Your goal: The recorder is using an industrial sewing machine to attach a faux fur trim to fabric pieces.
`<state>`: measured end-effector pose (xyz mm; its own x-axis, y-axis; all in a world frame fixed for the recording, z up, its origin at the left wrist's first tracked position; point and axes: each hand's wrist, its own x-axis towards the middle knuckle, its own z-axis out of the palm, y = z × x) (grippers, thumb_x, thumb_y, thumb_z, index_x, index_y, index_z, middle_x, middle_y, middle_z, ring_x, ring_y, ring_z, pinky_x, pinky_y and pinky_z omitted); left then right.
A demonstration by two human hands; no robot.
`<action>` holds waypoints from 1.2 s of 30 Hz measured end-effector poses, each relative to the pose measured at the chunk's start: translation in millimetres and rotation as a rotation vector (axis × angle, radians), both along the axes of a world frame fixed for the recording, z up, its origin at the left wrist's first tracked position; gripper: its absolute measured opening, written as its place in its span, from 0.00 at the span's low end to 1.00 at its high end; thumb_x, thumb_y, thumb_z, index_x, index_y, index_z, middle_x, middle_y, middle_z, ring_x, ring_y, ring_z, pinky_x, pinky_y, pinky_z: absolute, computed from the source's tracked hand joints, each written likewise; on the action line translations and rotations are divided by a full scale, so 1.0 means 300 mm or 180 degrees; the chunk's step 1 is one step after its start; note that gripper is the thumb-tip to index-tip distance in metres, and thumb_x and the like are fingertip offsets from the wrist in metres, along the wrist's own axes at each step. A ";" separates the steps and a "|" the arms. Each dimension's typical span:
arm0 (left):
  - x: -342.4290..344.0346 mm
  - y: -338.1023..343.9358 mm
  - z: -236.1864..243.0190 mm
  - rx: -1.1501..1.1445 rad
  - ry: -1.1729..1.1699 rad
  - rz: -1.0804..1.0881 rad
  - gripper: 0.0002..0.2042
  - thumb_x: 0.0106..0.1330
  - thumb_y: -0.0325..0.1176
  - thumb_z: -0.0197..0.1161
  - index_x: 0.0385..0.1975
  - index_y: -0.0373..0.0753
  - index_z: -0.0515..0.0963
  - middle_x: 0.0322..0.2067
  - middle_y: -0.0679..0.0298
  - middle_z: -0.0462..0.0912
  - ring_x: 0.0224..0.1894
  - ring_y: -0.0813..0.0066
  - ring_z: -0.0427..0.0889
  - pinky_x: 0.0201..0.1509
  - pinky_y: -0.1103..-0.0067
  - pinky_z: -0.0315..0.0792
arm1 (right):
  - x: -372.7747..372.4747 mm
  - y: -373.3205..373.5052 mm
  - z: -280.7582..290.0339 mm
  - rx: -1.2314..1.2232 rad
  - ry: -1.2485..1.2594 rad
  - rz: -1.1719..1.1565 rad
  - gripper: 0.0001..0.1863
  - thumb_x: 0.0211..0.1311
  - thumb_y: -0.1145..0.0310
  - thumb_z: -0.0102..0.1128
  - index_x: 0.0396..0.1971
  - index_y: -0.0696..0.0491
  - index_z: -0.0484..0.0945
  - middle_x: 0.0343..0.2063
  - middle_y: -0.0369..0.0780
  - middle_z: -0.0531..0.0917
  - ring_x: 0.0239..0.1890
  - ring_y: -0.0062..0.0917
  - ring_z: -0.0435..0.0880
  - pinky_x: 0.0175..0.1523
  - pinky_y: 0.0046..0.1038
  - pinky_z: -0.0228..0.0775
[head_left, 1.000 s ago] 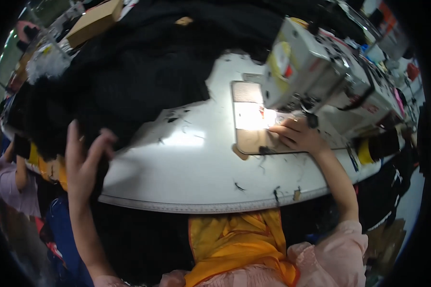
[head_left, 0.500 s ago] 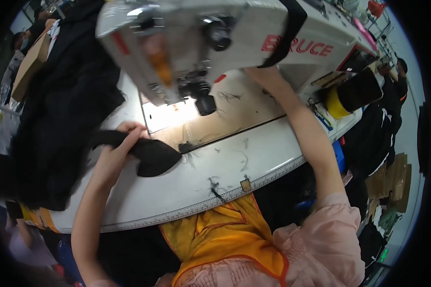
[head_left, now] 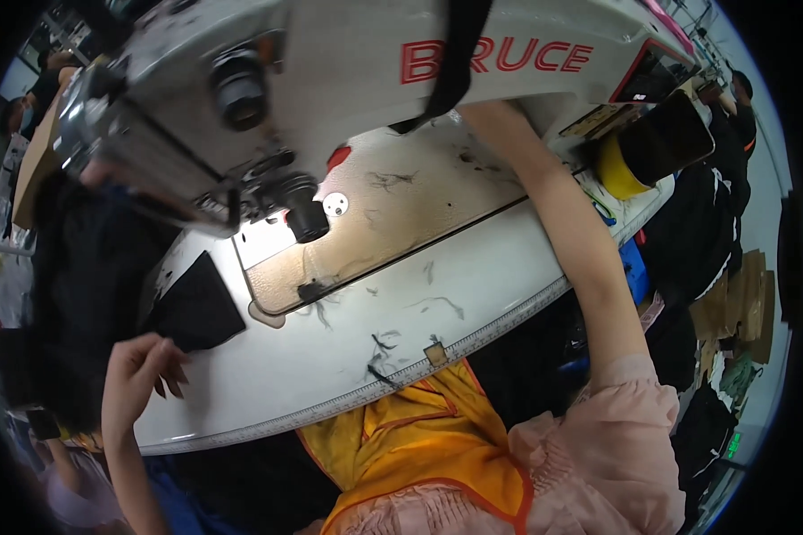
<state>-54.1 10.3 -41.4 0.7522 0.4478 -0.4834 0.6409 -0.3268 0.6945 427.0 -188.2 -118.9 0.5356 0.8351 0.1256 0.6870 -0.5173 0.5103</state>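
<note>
My left hand [head_left: 147, 373] hovers over the white sewing table [head_left: 357, 339] at lower left, fingers loosely curved and apart, holding nothing. Just beyond it lies a small black fabric piece [head_left: 201, 301]. My right hand [head_left: 484, 114] reaches under the arm of a white sewing machine [head_left: 348, 62]; its fingers are hidden. Below the lit needle area, a tan metal bed plate [head_left: 384, 241] carries loose threads.
Black garments [head_left: 89, 267] are heaped at left, a cardboard box [head_left: 37, 169] behind them. A yellow-and-black container [head_left: 629, 165] stands at right. Coworkers [head_left: 745, 116] are visible at both sides. A ruler strip [head_left: 509, 325] follows the front edge.
My left hand has let go of the black piece, which now lies flat, and has moved down-left. My right hand, earlier near the needle, is under the machine's arm. The view has shifted.
</note>
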 end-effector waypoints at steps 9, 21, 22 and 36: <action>0.498 0.064 -0.171 0.1359 -0.2900 -0.0536 0.13 0.60 0.26 0.59 0.45 0.34 0.75 0.37 0.60 0.80 0.38 0.75 0.78 0.38 0.79 0.74 | 0.043 0.397 -0.013 0.0302 -0.0734 0.1205 0.16 0.54 0.65 0.56 0.43 0.55 0.75 0.38 0.44 0.77 0.41 0.35 0.75 0.47 0.35 0.65; 0.717 0.098 -0.325 0.2284 -0.2871 -0.0914 0.15 0.49 0.27 0.62 0.39 0.42 0.75 0.41 0.59 0.76 0.45 0.62 0.75 0.43 0.75 0.73 | -0.213 0.120 -0.310 0.1046 -0.1133 0.2899 0.15 0.51 0.67 0.55 0.39 0.56 0.76 0.33 0.42 0.77 0.34 0.36 0.76 0.40 0.38 0.68; 0.682 0.094 -0.338 0.2928 -0.2627 -0.0935 0.13 0.49 0.29 0.62 0.36 0.42 0.77 0.39 0.60 0.77 0.46 0.64 0.75 0.43 0.76 0.73 | -0.222 0.174 -0.342 0.1177 -0.1065 0.3048 0.14 0.51 0.67 0.55 0.39 0.56 0.76 0.32 0.42 0.77 0.33 0.36 0.76 0.39 0.38 0.68; 0.224 -0.032 -0.227 0.3826 -0.2375 -0.1779 0.17 0.52 0.27 0.56 0.44 0.46 0.75 0.30 0.65 0.75 0.33 0.70 0.77 0.35 0.76 0.72 | -0.637 -0.117 0.046 0.1051 0.1868 0.2653 0.28 0.50 0.80 0.55 0.53 0.41 0.71 0.39 0.37 0.80 0.34 0.33 0.80 0.39 0.33 0.74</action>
